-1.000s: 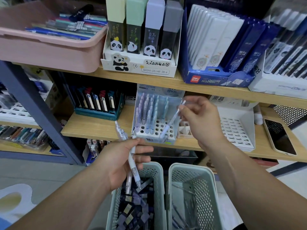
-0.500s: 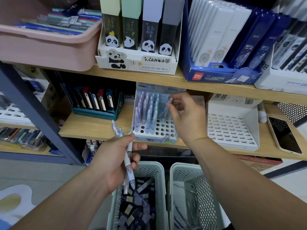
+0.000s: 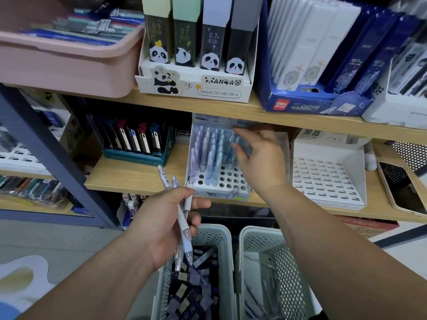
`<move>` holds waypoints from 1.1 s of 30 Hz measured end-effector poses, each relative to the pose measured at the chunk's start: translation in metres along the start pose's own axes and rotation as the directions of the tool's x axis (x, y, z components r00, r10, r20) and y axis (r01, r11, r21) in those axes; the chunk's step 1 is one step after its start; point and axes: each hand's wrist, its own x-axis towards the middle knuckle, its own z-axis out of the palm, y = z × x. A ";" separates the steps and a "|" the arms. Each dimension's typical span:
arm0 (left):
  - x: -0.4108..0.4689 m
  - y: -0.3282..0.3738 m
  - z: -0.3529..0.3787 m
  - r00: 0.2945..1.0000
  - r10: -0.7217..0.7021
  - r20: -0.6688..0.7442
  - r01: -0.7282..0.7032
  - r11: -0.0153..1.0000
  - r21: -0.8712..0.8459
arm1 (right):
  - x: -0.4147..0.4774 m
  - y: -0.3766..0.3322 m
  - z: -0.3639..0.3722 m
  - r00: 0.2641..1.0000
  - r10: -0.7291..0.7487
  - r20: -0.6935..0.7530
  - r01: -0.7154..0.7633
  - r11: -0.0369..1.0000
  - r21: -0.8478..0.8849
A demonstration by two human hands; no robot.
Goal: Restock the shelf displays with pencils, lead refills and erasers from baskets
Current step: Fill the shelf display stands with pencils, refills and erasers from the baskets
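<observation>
Wooden middle shelf carries teal refill box, pencil display rack, empty white rack, phone — pink bin, panda box on shelf above.

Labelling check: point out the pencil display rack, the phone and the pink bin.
pencil display rack (image 3: pixel 225 181), head view, perforated white base.
phone (image 3: pixel 403 187), head view, dark screen.
pink bin (image 3: pixel 69 68), head view, front wall.

Bright, even light; blurred, wide-angle-warped edges.
</observation>
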 end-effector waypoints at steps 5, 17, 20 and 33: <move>-0.003 0.001 0.003 0.999 0.009 0.033 -0.009 1.000 0.001 | 0.000 0.005 0.001 0.992 0.005 0.125 0.001 0.999 -0.049; -0.008 0.002 0.009 0.992 0.052 0.115 -0.050 0.999 -0.017 | -0.017 -0.040 -0.036 0.855 0.155 0.495 -0.405 0.796 0.450; -0.009 0.002 0.014 0.987 0.048 0.156 -0.045 0.999 -0.019 | -0.030 -0.051 -0.040 0.767 0.092 0.635 -0.527 0.655 0.542; -0.007 -0.004 0.006 0.996 -0.022 0.084 0.011 0.991 0.131 | -0.025 -0.045 -0.044 0.744 0.348 0.571 -0.668 0.358 0.652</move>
